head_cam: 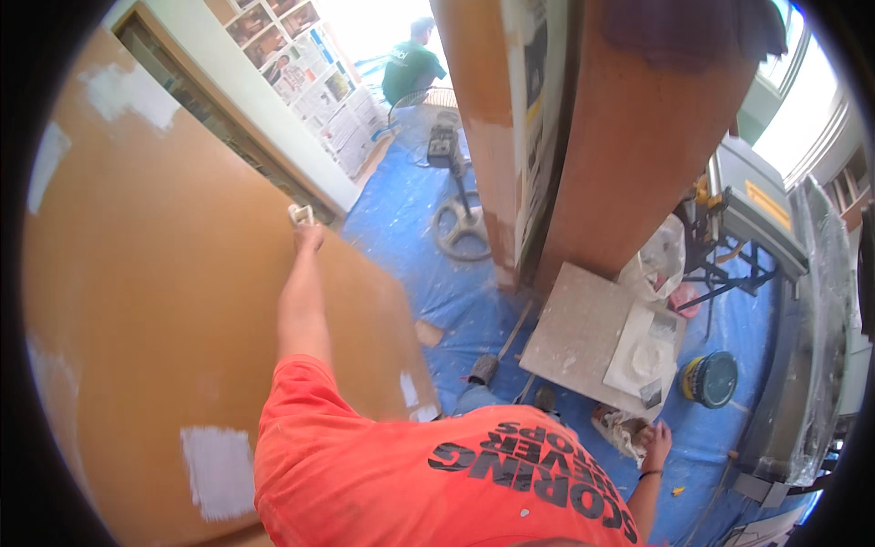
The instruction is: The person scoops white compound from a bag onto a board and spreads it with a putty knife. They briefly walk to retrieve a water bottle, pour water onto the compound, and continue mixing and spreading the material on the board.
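Note:
My left arm reaches out across a large brown wooden door with white filler patches. At the door's edge, my left hand is closed around a door handle that looks wrapped in pale covering. Low on the right, my right hand hangs with bent fingers beside a crumpled bag. Whether those fingers touch the bag or hold something small is unclear. Above the bag lies a grey board bearing a white sheet with a mound of pale putty or plaster.
Blue plastic sheeting covers the floor. A pedestal fan stands ahead, with a person in green beyond. Tall wooden panels rise at centre. A lidded bucket, pink tub and folding-legged machine stand right.

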Tool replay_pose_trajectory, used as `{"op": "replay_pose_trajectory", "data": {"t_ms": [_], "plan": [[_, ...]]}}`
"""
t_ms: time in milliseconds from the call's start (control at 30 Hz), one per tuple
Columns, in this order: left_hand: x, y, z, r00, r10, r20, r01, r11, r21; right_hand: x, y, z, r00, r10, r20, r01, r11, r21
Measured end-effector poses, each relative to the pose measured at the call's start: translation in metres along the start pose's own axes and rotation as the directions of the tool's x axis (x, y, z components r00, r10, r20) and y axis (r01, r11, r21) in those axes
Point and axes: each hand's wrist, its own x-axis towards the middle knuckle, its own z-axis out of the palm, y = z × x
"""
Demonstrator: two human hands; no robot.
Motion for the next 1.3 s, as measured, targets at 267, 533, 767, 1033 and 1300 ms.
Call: {"op": "replay_pose_trajectory", "data": {"t_ms": [267, 533, 767, 1033, 1300], "plan": [[0.042, 0.018, 0.055, 0.925, -0.335, -0.177, 0.312, 0.939, -0.144, -0.146, 0.18, -0.009, 0.874, 0.481, -0.074, -0.479, 0.877, 0.041], [0.022, 0.027, 0.023, 0.995, -0.067, -0.072, 0.078, 0.983, 0.165, -0.175, 0.219, 0.027, 0.795, 0.6, -0.089, -0.599, 0.8, 0.043], [0.004, 0.05, 0.03, 1.0, 0.028, -0.009, -0.025, 0.976, 0.218, -0.133, 0.063, 0.109, 0.907, 0.407, -0.105, -0.418, 0.899, -0.131], [-0.038, 0.098, 0.033, 0.998, 0.051, 0.026, -0.055, 0.978, 0.2, -0.139, 0.03, 0.121, 0.926, 0.371, -0.07, -0.377, 0.919, -0.115], [-0.08, 0.142, 0.037, 0.983, 0.14, 0.12, -0.168, 0.947, 0.275, -0.185, 0.086, 0.063, 0.842, 0.507, -0.183, -0.513, 0.858, 0.019]]}}
